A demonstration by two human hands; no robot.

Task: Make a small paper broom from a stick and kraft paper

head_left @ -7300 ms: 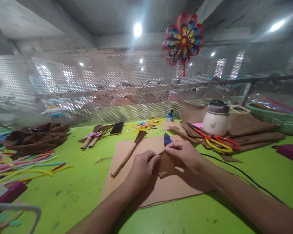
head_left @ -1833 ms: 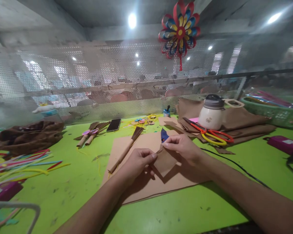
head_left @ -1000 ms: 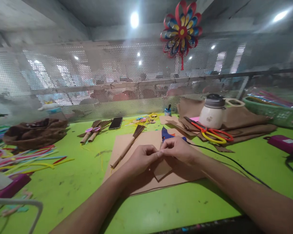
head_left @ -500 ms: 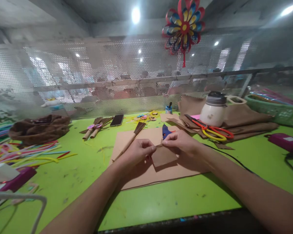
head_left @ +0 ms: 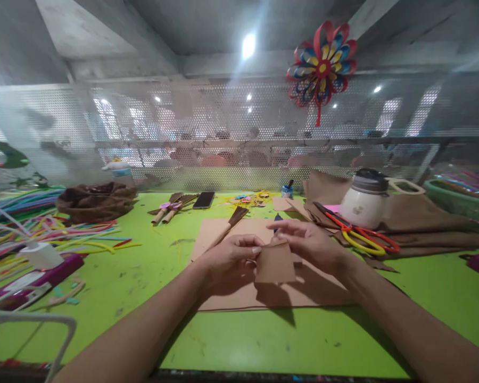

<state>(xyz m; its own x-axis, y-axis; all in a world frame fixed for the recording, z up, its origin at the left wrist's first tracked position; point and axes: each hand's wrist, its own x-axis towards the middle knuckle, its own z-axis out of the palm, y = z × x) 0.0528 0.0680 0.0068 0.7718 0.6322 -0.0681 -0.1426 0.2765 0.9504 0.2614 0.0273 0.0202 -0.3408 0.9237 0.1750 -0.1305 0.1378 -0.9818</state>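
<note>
Brown paper piece [head_left: 275, 264], head view: located just right of centre in the lower half of the frame, raised over a tan board [head_left: 235, 299]. Left hand [head_left: 233, 256] pinches its left edge between thumb and fingers. Right hand [head_left: 313, 246] is at its upper right corner, index finger extended; whether it grips there cannot be told.

Risks, as judged: the sheet may crease or slip if the left pinch loosens or the two hands pull unevenly. A dark blue pointed tool [head_left: 277, 223], mostly hidden behind the right hand, could be knocked if the fingers swing back.

Materials: the piece looks thin, matt and stiff, roughly square, its top edge folded or curled. The board is flat and smooth. A paper broom shape [head_left: 224, 232], left of centre, has a rolled handle and a fringed, darker head. The green table [head_left: 243, 346] is glossy, with dark stains.
</note>
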